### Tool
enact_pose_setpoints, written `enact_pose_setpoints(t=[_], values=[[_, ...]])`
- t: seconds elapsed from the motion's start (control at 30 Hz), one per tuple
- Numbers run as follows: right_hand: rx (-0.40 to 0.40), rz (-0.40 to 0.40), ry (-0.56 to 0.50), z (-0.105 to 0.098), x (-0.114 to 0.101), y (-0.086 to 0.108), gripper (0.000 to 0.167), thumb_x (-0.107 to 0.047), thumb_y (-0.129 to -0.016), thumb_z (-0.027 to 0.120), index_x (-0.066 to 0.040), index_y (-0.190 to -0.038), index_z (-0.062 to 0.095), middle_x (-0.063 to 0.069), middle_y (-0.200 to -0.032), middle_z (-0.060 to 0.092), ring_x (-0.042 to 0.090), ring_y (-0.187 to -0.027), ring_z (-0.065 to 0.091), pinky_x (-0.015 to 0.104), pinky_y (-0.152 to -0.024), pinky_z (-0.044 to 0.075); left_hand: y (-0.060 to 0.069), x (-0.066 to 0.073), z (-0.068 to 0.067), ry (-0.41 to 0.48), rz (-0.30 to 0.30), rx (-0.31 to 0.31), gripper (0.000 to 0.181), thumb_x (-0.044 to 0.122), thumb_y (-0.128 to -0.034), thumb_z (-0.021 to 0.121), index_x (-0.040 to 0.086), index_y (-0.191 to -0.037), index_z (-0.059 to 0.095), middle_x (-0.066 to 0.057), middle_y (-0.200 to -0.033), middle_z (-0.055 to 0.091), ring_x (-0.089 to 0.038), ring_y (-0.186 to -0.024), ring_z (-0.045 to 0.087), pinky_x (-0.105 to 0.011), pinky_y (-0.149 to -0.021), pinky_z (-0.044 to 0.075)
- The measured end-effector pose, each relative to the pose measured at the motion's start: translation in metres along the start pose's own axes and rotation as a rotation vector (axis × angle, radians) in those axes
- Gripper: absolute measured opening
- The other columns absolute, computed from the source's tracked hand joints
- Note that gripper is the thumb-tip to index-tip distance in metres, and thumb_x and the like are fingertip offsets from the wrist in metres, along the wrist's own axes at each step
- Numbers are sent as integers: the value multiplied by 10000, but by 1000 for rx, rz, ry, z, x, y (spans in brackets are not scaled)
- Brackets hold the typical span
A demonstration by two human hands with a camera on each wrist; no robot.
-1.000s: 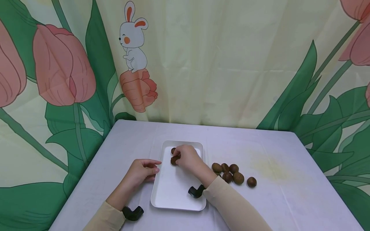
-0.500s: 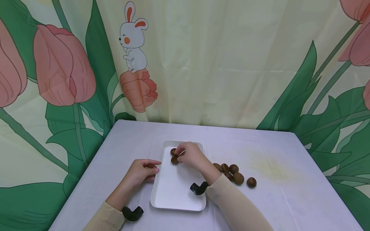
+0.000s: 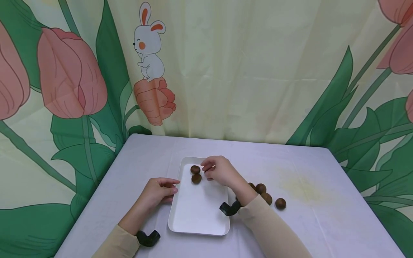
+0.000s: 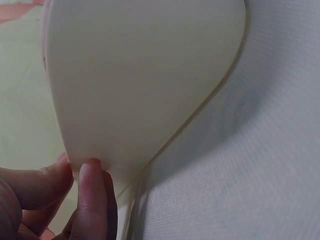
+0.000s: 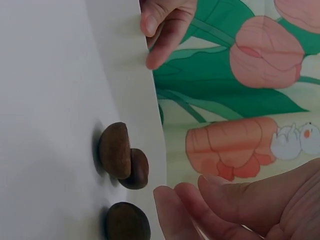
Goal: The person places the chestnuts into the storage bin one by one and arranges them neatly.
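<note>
My left hand (image 3: 160, 190) pinches the left rim of a white rectangular tray (image 3: 198, 229); the left wrist view shows fingertips against the tray's outer wall. Over the tray's far right part is my right hand (image 3: 221, 171), its thumb and fingers held apart. Two brown chestnuts, a far chestnut (image 3: 195, 169) and a near chestnut (image 3: 196, 178), lie close together in the tray. A third chestnut (image 5: 127, 221) lies under the right fingertips in the right wrist view, clear of the fingers; in the head view they mostly hide it.
Right of the tray, several more chestnuts (image 3: 260, 188) sit in a cluster partly hidden by the right forearm. A single chestnut (image 3: 280, 204) lies farther right. A white cloth (image 3: 309, 229) covers the table, with a printed curtain (image 3: 251, 71) behind it.
My right hand has drawn back to the right from the two chestnuts, which now show fully, the far one shifted slightly right. The left hand has stayed at the rim.
</note>
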State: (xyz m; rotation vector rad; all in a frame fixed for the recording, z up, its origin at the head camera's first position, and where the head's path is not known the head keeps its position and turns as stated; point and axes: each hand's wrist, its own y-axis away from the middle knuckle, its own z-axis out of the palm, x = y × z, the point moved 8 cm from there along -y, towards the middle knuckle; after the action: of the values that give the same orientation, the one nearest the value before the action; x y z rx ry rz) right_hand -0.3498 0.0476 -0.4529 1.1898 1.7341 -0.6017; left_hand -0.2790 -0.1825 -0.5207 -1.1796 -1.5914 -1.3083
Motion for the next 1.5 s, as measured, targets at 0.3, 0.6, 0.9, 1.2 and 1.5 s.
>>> enact_pose_setpoints(t=[0.3, 0.6, 0.9, 1.2, 1.5], values=[[19, 43, 5, -20, 7, 10, 346, 99, -948, 679, 16, -1281, 725, 199, -1172, 765, 340, -1012, 771, 342, -797, 682, 0, 1, -1, -6, -9, 12, 307, 12, -899, 841, 56, -1202, 820, -112, -1015, 725, -161, -751, 714, -298, -665, 656], [14, 22, -36, -33, 12, 23, 311, 118, -943, 675, 47, -1241, 730, 247, -1235, 745, 416, -1065, 739, 354, -808, 685, 1, 1, -1, -5, -7, 23, 300, -2, -899, 837, 45, -1194, 819, -116, -1015, 724, -162, -739, 723, -299, -664, 659], [30, 25, -41, -50, 18, 37, 299, 94, -969, 667, 36, -1257, 724, 260, -1270, 725, 382, -1049, 739, 391, -831, 688, 2, 1, -1, -24, -8, 23, 303, 17, -900, 845, 58, -1199, 822, -109, -1026, 731, -163, -738, 713, -296, -660, 654], [77, 46, -21, -74, 28, 54, 302, 55, -979, 682, 39, -1280, 714, 265, -1292, 719, 400, -1093, 749, 431, -855, 687, 1, 1, -1, -16, -5, 17, 297, 8, -901, 839, 54, -1194, 823, -108, -1020, 734, -158, -734, 716, -296, -663, 656], [124, 106, 40, -97, 42, 69, 293, -1, -992, 706, -34, -1282, 732, 234, -1328, 720, 369, -1108, 757, 409, -854, 679, 1, 1, -1, -16, -3, 22, 299, 6, -897, 843, 51, -1192, 822, -113, -1016, 728, -164, -743, 723, -307, -669, 662]])
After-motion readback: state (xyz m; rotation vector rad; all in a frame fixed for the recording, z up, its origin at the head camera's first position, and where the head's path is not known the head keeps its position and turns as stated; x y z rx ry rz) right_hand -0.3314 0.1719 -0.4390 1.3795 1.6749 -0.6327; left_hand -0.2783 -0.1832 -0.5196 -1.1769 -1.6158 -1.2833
